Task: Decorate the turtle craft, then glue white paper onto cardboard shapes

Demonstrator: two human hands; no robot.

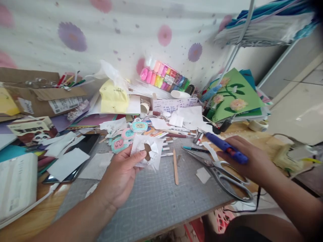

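Observation:
Between thumb and fingers, my left hand (123,168) grips a white paper piece (153,151) with folded flaps around a brown cardboard centre. It is held above the grey cutting mat (161,201). On the right, my right hand (246,158) is wrapped round a blue glue gun (219,143), its nozzle pointing left and its cord hanging down. Beneath that hand lie large metal scissors (214,168), blades partly apart. A wooden craft stick (175,168) rests on the mat between the hands. Small pink and teal decorated pieces (128,133) lie just behind my left hand.
A black phone (75,164) under paper scraps and a white box-like device (17,185) with a cable sit at left. Behind are a cardboard box (42,94), a pack of coloured clay (164,74), several pens and a green flower card (237,94). The mat's front edge runs below.

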